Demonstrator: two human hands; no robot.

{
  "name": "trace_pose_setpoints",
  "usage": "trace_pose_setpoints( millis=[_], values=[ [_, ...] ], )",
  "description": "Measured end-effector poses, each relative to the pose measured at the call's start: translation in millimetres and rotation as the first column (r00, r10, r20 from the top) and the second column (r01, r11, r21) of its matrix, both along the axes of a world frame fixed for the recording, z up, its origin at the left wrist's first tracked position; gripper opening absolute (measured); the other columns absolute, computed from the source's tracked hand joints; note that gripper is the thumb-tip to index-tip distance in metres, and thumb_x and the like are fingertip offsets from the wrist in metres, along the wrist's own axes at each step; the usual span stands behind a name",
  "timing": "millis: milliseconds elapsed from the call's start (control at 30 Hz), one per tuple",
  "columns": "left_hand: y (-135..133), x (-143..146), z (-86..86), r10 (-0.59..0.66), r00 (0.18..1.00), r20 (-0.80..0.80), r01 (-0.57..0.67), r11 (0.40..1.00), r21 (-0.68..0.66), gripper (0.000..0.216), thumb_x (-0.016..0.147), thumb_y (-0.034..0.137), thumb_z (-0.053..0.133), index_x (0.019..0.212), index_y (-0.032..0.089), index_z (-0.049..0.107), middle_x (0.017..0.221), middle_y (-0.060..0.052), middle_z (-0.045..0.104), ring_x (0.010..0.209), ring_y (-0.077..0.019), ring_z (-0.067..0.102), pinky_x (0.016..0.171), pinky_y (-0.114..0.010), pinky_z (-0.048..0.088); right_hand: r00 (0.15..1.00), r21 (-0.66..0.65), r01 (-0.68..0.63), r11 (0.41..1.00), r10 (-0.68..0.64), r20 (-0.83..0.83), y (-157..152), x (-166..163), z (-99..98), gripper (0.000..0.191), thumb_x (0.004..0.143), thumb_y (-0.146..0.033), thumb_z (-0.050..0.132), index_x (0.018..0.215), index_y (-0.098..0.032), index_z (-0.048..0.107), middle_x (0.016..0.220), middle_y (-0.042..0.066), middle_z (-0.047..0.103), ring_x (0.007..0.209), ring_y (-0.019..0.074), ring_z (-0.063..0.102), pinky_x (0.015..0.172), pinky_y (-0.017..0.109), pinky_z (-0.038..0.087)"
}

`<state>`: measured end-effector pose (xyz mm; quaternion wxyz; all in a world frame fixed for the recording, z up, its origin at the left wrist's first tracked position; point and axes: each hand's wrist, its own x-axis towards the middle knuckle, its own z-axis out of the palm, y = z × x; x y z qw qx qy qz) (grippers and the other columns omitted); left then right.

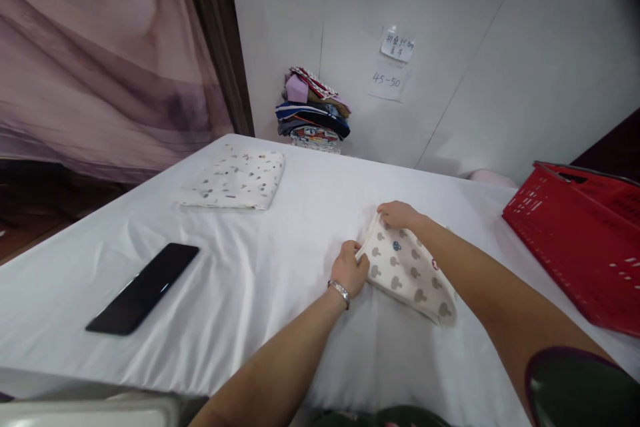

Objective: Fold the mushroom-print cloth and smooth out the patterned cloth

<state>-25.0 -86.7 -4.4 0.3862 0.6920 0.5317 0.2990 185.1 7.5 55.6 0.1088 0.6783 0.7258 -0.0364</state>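
Your left hand (349, 269) and right hand (399, 215) are pinching one patterned cloth (410, 273), each grip closed on its edge, one wall note (386, 82) reading "45-50", one phone (143, 288), one red basket (580, 240)

Centre frame: my left hand (350, 269) and right hand (399, 215) pinch the patterned cloth (410, 271) on the white sheet (280, 227); phone (144, 288) lower left, red basket (583, 240) right.

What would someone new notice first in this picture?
In the middle, the left hand pinches the edge of a cream printed cloth while the right hand sits at its far corner. A bright red basket stands at the right edge, and a black phone lies on the white sheet at left.
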Motion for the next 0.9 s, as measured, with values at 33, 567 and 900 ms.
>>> trace_pose_setpoints(
  millis=[33, 567, 900],
  values=[
    [-0.2, 0.0, -0.1, -0.001, 1.000, 0.007, 0.001, 1.000, 0.004, 0.020, 0.079, 0.023, 0.046, 0.099, 0.021, 0.047, 0.087, -0.003, 0.057, 0.073, -0.0151, 0.055, 0.068, -0.026, 0.040, 1.000, -0.006, -0.001, 1.000, 0.001, 0.007, -0.2, 0.4, 1.3, 0.037, 0.077, -0.022, 0.045, 0.111, -0.024, 0.059, 0.111, 0.005, 0.063, 0.098, 0.0213, 0.057, 0.073, 0.025, 0.042],
    [-1.7, -0.7, 1.9, -0.061, 0.998, 0.028, 0.057, 0.992, 0.110, 0.018, 0.079, 0.021, 0.046, 0.096, 0.021, 0.053, 0.102, -0.003, 0.053, 0.082, -0.0139, 0.055, 0.075, -0.026, 0.042, 0.995, -0.140, 0.021, 0.990, -0.034, -0.092, -3.0, 0.5, 14.1, 0.029, 0.064, -0.015, 0.053, 0.091, -0.020, 0.060, 0.092, 0.007, 0.067, 0.084, 0.0220, 0.061, 0.060, 0.024, 0.039],
    [-1.6, 0.2, 1.6, -0.048, 0.999, 0.010, 0.047, 0.995, 0.088, 0.018, 0.079, 0.022, 0.046, 0.097, 0.021, 0.051, 0.102, -0.003, 0.054, 0.078, -0.0135, 0.055, 0.074, -0.026, 0.042, 0.927, -0.413, 0.159, 0.897, -0.280, -0.251, -2.6, -9.9, 15.8, 0.029, 0.067, -0.018, 0.054, 0.096, -0.017, 0.056, 0.064, 0.002, 0.065, 0.045, 0.0138, 0.060, 0.043, 0.021, 0.042]
  ],
)
